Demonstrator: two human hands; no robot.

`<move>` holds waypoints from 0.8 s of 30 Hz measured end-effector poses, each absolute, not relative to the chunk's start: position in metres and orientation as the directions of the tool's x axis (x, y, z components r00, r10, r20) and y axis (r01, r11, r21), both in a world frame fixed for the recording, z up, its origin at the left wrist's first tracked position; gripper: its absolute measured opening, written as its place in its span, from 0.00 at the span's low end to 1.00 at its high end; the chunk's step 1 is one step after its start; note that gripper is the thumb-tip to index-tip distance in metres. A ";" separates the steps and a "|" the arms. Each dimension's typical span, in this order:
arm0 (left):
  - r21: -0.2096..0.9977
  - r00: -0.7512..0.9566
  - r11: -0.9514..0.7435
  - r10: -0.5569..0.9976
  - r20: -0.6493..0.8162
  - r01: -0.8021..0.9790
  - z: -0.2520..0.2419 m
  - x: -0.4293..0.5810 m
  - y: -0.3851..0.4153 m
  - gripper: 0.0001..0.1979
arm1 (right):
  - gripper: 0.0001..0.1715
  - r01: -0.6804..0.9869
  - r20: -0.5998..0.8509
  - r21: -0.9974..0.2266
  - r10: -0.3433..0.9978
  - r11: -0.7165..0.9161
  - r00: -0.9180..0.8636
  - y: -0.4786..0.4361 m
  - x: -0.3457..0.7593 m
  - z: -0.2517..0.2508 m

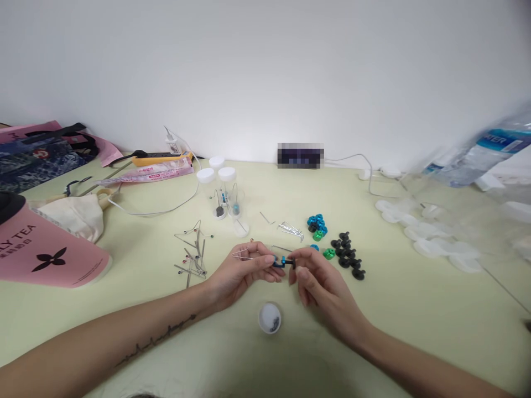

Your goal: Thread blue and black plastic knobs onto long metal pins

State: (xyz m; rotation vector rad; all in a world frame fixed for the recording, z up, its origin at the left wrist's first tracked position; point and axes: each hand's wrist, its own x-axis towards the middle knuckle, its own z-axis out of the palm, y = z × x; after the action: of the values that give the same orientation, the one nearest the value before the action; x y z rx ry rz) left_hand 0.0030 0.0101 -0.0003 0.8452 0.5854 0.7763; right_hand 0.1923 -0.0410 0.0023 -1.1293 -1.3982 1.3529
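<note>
Between my two hands is a small blue metal clamp point(279, 264) with a black knob point(291, 263) at its right end. My left hand point(244, 271) pinches the clamp's left end between thumb and fingers; thin metal wires stick out to the left from this grip. At the knob, my right hand point(317, 279) has its fingers curled round the black part. Below the hands stands a small white dish point(269, 319) with tiny dark pieces in it. Several blue parts point(318, 223), green parts point(329, 254) and black knobs point(348, 255) lie right of the hands.
Thin metal rods point(194, 257) lie left of my hands, silver pins point(291, 230) beyond them. Clear jars with white lids point(227, 174) stand farther back. A pink cup point(53, 246) is at the left; white lids point(435, 235) and a water bottle point(493, 146) are at the right.
</note>
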 end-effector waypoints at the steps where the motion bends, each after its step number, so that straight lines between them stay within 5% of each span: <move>1: 0.826 0.585 0.427 0.796 -0.151 -0.368 -0.001 0.003 0.010 0.06 | 0.14 0.039 -0.007 -0.999 0.980 0.001 -0.199 -0.041 0.192 0.003; 24: 0.857 0.616 0.408 0.775 -0.142 -0.316 0.003 0.003 0.009 0.06 | 0.11 0.098 -0.019 -0.995 0.992 -0.007 -0.126 -0.039 0.193 0.004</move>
State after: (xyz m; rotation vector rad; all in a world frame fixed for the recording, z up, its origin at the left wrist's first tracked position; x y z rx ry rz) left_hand 0.0032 0.0086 0.0031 0.9072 0.5846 0.7387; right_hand 0.1929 -0.0394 0.0040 -1.2283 -1.3697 1.2648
